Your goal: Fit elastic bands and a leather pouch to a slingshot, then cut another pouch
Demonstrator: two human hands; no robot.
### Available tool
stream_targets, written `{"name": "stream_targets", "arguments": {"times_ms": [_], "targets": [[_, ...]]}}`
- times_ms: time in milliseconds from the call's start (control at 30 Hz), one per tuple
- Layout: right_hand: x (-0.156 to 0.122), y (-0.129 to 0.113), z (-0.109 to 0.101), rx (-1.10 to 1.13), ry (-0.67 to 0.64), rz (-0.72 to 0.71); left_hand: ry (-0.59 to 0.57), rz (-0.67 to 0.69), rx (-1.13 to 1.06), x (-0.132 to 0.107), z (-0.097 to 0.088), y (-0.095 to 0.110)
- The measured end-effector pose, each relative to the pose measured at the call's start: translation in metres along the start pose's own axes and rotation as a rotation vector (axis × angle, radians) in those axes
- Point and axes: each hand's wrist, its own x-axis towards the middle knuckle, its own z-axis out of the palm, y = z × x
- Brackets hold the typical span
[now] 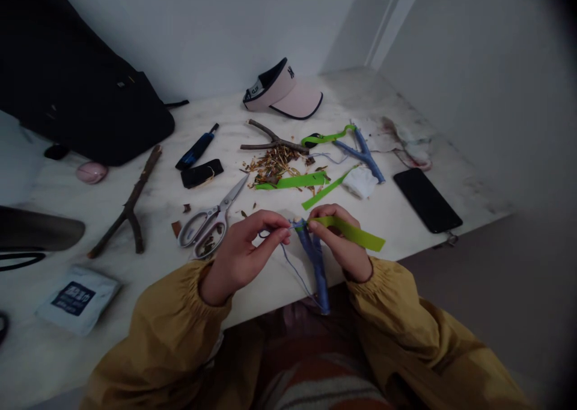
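Observation:
At the table's front edge, a forked stick (318,272) wrapped in blue points down toward my lap. My left hand (250,244) pinches a thin blue string (295,267) beside the top of one prong. A loose length of that string hangs down along the stick. My right hand (340,238) is closed at the same prong tip, gripping a green band (356,234) whose free end sticks out to the right. Where the band meets the prong is partly hidden by my fingers. Silver scissors (216,214) lie partly spread on the table, left of my left hand.
Wood shavings (274,166), green strips (293,181) and a bare forked stick (274,139) lie mid-table. Behind right are another blue-wrapped fork (363,151) and a phone (427,199). A pink visor (288,91), a larger branch (128,208) and a black bag (81,79) stand farther off.

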Motion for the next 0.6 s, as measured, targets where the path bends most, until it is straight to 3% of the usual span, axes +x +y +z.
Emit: {"name": "stream_targets", "arguments": {"times_ms": [200, 400, 500, 600], "targets": [[-0.002, 0.005, 0.002, 0.034, 0.011, -0.043, -0.005, -0.081, 0.115, 0.002, 0.006, 0.001], [0.000, 0.002, 0.002, 0.151, 0.029, 0.011, 0.002, 0.380, 0.613, 0.006, 0.013, -0.002], [0.001, 0.001, 0.002, 0.186, 0.024, 0.032, 0.017, 0.460, 0.670, 0.008, 0.013, -0.003], [0.001, 0.000, 0.001, 0.151, 0.042, 0.038, 0.040, 0.429, 0.542, 0.009, 0.014, -0.003]]}}
